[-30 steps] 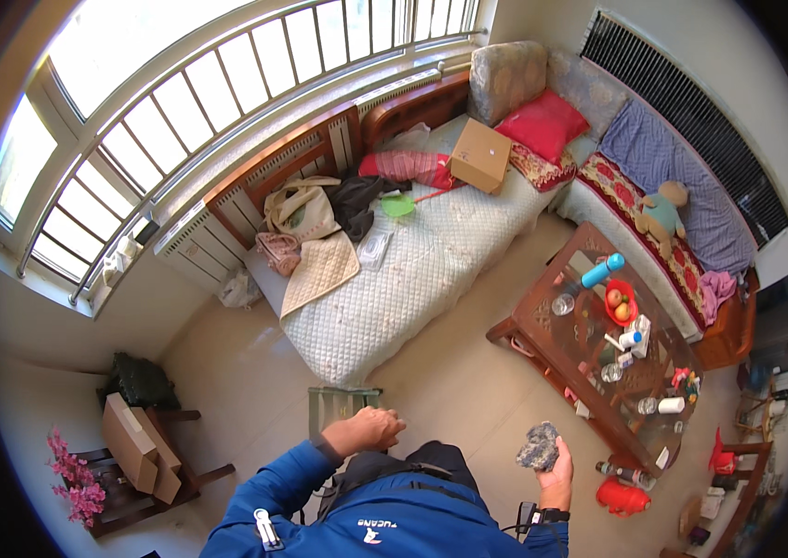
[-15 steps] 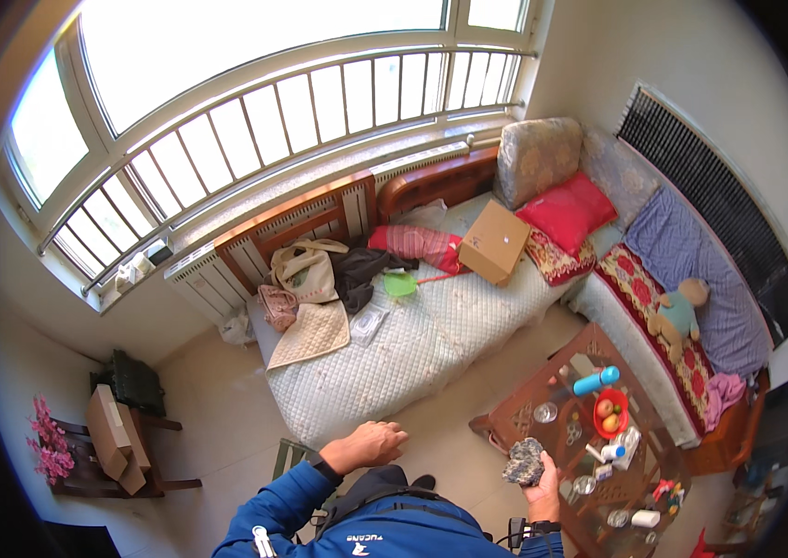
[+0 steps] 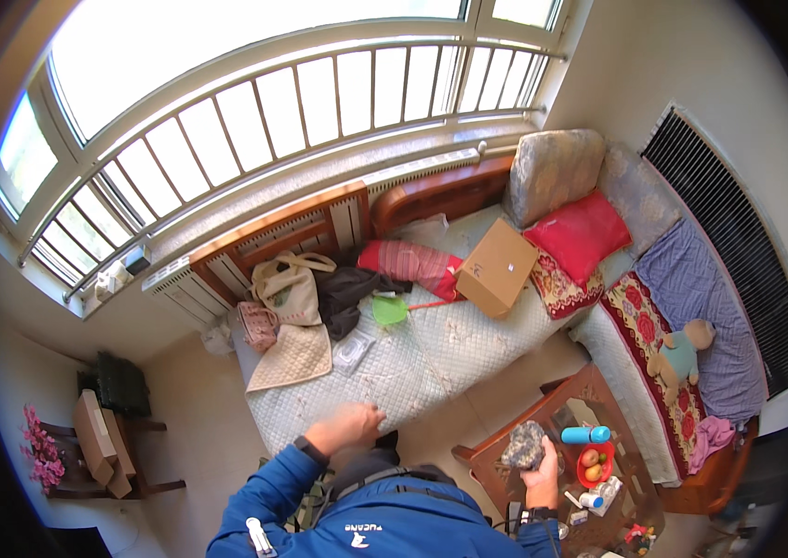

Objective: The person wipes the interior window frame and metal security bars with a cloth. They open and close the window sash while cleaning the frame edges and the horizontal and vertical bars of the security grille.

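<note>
My right hand grips a rough grey-and-black mottled lump that looks like a rock, with the thumb against its right side. It is held up over the near left part of a brown wooden table with a glass top. Out in front of my body, my left hand hangs near the front edge of the quilted sofa seat. Motion smears its fingers, and nothing shows in them.
On the table are a blue bottle, a red bowl of fruit and several small items. A cardboard box, bags and clothes lie on the sofa. A plush toy sits at right; a chair with cardboard stands left.
The rock-like lump has risen slightly in the picture with my right hand. My left hand has shifted left and a little forward. The whole view has turned slightly.
</note>
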Demonstrator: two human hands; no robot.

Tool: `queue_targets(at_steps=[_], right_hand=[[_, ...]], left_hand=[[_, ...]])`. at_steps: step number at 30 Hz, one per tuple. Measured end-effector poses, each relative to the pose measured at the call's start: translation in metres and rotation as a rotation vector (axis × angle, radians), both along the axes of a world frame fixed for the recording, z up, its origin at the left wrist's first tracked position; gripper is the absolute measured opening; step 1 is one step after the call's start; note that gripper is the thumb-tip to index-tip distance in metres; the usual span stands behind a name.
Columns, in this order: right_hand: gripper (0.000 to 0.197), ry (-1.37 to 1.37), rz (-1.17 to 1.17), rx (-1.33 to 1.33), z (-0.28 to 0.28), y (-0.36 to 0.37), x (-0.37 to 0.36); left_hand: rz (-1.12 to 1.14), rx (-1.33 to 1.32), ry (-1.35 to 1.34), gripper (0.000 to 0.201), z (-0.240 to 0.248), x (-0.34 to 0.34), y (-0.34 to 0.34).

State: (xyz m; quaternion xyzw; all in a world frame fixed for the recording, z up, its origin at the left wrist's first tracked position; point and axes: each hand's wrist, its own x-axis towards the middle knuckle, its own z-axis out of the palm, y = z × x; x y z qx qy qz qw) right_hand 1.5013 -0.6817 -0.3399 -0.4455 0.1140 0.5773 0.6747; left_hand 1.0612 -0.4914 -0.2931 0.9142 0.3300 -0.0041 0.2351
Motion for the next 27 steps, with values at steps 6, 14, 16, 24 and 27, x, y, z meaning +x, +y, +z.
queue_targets(at_steps=[6,14,16,24,27], right_hand=[[0.042,0.029,0.051,0.04,-0.014,0.075,0.043],[0.036,0.032,0.145,-0.067,-0.028,0.203,0.132],[0.037,0.016,0.21,-0.068,-0.028,0.247,0.171],[0.04,-0.074,0.258,-0.115,-0.024,0.36,0.31],[0.037,-0.052,0.256,0.072,-0.018,0.372,0.35]], left_hand=[[0.055,-0.09,0.054,0.024,0.005,0.024,0.068],[0.221,-0.143,0.13,0.032,0.0,0.084,0.133],[0.279,-0.116,0.143,0.033,0.002,0.116,0.149],[0.353,-0.077,-0.019,0.035,0.02,0.237,0.225],[0.385,-0.044,0.032,0.038,0.022,0.262,0.261]])
